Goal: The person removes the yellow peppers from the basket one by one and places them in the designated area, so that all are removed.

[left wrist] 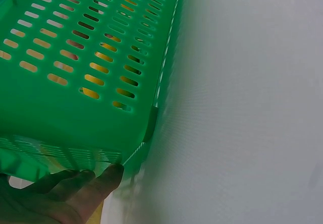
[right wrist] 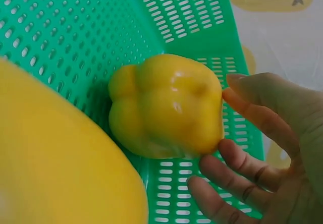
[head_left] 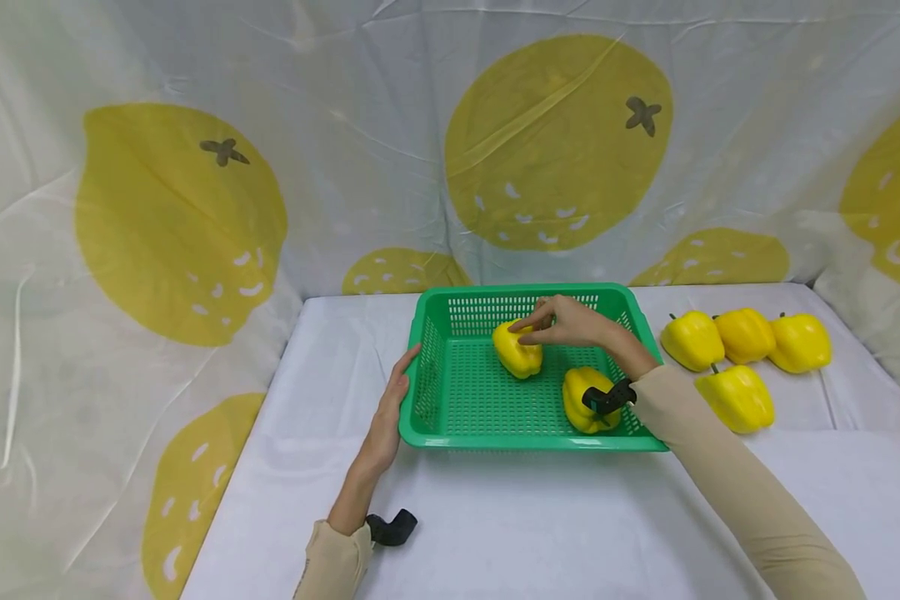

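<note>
A green plastic basket (head_left: 532,444) with slotted walls stands on the white-covered table. In it, a yellow bell pepper (head_left: 523,360) is held between the thumb and fingers of my right hand (head_left: 570,321). The right wrist view shows the fingertips (right wrist: 209,166) against one end of that pepper (right wrist: 166,105). Another yellow bell pepper (head_left: 579,412) lies in the basket's near right corner, partly hidden by the black wrist camera. My left hand (head_left: 385,421) rests along the basket's left side, fingers extended; in the left wrist view its fingers (left wrist: 101,183) touch the slotted wall.
Right of the basket, several yellow bell peppers lie close together on the table: one front pepper (head_left: 738,400) and a row behind, ending with a right-hand pepper (head_left: 801,343). A lemon-printed cloth (head_left: 360,150) hangs behind the table and along its left side.
</note>
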{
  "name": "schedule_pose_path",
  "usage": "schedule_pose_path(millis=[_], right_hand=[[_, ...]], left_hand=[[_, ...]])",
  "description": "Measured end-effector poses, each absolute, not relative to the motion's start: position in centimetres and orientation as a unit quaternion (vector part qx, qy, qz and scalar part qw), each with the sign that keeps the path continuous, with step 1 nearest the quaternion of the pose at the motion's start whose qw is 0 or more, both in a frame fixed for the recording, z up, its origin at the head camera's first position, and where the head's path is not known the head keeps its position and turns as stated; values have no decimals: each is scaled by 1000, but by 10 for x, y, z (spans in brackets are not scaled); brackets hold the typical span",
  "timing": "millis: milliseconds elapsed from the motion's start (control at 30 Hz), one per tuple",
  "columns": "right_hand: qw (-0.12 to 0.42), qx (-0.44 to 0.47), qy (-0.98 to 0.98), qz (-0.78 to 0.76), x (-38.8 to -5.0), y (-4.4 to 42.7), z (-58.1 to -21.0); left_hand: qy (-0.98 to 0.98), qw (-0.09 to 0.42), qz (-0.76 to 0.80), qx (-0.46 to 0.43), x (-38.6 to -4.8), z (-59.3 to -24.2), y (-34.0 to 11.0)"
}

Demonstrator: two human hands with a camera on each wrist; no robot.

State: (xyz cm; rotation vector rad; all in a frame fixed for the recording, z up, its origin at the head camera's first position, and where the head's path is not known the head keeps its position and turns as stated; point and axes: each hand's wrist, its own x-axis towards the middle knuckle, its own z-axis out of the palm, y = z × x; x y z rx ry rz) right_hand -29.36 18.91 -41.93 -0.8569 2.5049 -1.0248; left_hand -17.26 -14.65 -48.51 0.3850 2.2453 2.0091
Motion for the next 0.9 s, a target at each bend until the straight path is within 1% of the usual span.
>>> schedule_pose_path(millis=[300, 467, 900], right_hand=[[143, -271, 888, -343, -292, 186, -419], [132, -291, 893, -317, -291, 185, -419], [138, -336, 877, -314, -293, 185, -423]], left_hand=[[740, 54, 659, 120, -171, -485, -147], [738, 53, 661, 121, -171, -486, -147], [741, 54, 660, 114, -172, -486, -146]])
